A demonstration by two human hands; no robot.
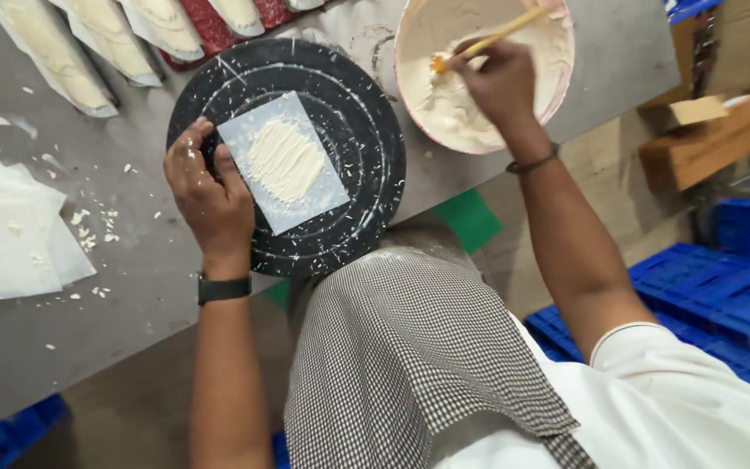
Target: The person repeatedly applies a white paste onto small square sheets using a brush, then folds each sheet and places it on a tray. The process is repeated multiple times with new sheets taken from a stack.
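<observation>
— Head camera looks down on the bench. What are your hands doing?

— My left hand presses flat on the edge of a round black turntable streaked with white smears, fingers spread and gripping nothing, their tips touching the left edge of a pale rectangular paper sheet with a patch of cream spread across its middle. The sheet lies tilted near the centre of the turntable.

— And the right?

— My right hand is clenched around a thin wooden-handled brush, whose tip sits in the cream inside a wide round pink-rimmed bowl just beside the turntable.

— Anything else nearby?

— A stack of blank pale sheets lies well to the left on the grey metal table, among crumbs. Cream-coated pieces line the far edge; what they are, I cannot quite tell.
</observation>
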